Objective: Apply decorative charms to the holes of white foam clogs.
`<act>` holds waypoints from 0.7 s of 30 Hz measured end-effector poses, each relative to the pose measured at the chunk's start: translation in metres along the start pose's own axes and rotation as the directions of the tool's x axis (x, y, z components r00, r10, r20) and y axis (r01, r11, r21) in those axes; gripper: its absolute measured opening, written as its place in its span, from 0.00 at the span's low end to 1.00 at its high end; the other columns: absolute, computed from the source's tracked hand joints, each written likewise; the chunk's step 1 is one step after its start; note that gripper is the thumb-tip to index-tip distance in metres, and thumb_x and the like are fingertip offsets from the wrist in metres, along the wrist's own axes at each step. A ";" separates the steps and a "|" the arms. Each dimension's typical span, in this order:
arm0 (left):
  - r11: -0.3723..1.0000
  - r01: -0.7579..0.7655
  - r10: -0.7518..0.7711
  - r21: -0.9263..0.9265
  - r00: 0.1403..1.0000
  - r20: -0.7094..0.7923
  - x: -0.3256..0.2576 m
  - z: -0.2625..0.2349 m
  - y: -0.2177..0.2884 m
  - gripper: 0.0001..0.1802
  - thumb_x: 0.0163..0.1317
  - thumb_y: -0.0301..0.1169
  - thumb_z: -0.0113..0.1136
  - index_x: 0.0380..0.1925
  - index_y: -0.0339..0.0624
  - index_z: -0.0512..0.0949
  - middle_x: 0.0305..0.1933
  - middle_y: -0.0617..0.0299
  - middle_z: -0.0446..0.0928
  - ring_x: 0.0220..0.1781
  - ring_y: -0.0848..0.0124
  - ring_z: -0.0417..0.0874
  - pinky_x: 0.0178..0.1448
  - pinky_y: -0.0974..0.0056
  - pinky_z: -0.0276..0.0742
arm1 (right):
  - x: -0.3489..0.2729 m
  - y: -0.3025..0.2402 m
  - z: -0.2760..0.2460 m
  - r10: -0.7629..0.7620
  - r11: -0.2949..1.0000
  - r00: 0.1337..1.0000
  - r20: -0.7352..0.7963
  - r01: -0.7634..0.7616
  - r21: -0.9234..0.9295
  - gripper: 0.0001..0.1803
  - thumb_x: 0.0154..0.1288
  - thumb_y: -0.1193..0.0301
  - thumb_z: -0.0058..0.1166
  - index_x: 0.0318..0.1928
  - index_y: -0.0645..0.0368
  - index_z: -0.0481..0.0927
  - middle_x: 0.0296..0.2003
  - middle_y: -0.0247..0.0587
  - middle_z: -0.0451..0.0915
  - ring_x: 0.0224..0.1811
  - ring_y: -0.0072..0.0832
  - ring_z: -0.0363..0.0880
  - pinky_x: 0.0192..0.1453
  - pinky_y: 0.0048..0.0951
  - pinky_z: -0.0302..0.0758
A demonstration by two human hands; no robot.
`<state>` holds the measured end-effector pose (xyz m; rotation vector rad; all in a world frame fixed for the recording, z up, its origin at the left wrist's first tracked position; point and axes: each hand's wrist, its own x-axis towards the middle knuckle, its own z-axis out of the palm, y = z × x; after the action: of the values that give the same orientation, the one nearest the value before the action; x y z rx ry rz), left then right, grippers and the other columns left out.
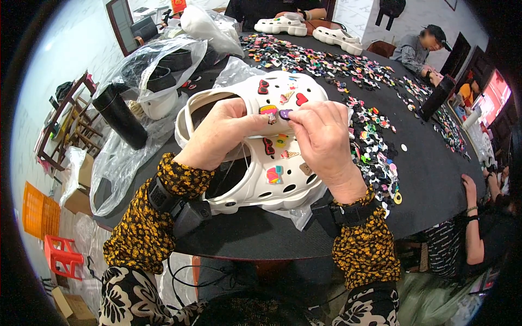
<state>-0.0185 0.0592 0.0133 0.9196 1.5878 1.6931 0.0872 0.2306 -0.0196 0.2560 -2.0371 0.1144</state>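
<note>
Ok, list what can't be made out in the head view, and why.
All in the head view:
Left hand: fingertips, hidden by the upper white shoe.
Purple charm: its underside, turned away; its right edge, covered by the right hand.
Far charms: single designs, too small.
Person across the table: head, cut off by the upper edge.

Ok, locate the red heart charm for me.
In the head view, the red heart charm sits on the farther white clog, right of the ice-cream charm, near the right hand.
</note>
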 end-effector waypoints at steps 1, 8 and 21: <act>1.000 0.000 0.000 -0.001 1.000 0.000 0.000 0.000 0.000 0.16 0.60 0.27 0.55 0.48 0.31 0.77 0.46 0.56 0.81 0.44 0.72 0.82 0.51 0.67 0.77 | 0.000 0.000 0.000 0.000 1.000 1.000 0.001 0.000 0.000 0.07 0.53 0.75 0.59 0.35 0.56 0.77 0.34 0.36 0.75 0.39 0.33 0.73 0.48 0.37 0.65; 0.998 0.031 -0.032 -0.056 0.999 -0.015 0.002 -0.003 -0.002 0.16 0.61 0.26 0.56 0.48 0.31 0.77 0.46 0.56 0.81 0.45 0.71 0.82 0.51 0.66 0.77 | 0.000 0.000 -0.001 0.001 1.000 1.000 0.014 -0.001 0.007 0.08 0.53 0.75 0.59 0.35 0.56 0.77 0.35 0.36 0.75 0.40 0.33 0.73 0.48 0.36 0.64; 0.996 -0.008 0.005 -0.084 1.000 -0.030 -0.001 0.002 0.002 0.15 0.61 0.28 0.58 0.45 0.31 0.77 0.44 0.56 0.81 0.43 0.73 0.82 0.49 0.67 0.77 | 0.001 0.000 -0.003 0.004 1.000 1.000 0.004 -0.004 -0.017 0.10 0.53 0.74 0.60 0.37 0.55 0.76 0.35 0.36 0.75 0.41 0.34 0.73 0.49 0.37 0.64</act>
<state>-0.0165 0.0597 0.0153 0.8622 1.5213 1.7716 0.0894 0.2308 -0.0178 0.2417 -2.0419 0.0995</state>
